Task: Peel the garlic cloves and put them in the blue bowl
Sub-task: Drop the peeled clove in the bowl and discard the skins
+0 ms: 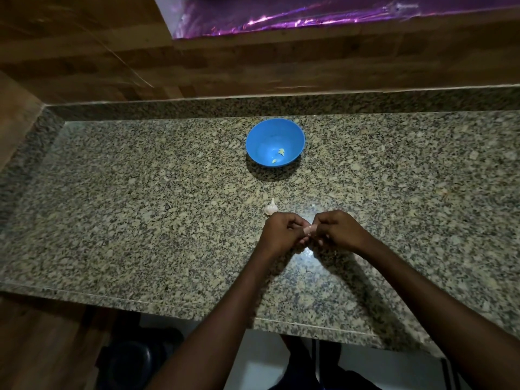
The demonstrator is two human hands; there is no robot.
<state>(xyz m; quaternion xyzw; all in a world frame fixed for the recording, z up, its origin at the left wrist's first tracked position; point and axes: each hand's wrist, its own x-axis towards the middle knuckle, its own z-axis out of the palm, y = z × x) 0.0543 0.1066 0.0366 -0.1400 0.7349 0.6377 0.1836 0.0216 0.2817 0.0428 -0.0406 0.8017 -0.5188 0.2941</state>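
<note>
A blue bowl (pixel 275 142) stands on the granite counter, far of centre, with two pale peeled cloves (pixel 278 155) lying in its bottom. A white garlic bulb (pixel 271 207) sits on the counter just beyond my hands. My left hand (pixel 281 232) and my right hand (pixel 336 230) meet low over the counter, fingers curled, and both pinch one pinkish garlic clove (pixel 310 229) between them. Most of the clove is hidden by my fingers.
The speckled granite counter (pixel 140 206) runs wide to both sides, with a raised back lip and a wooden wall behind. Its front edge crosses below my forearms. A dark round thing sits on the floor at lower left.
</note>
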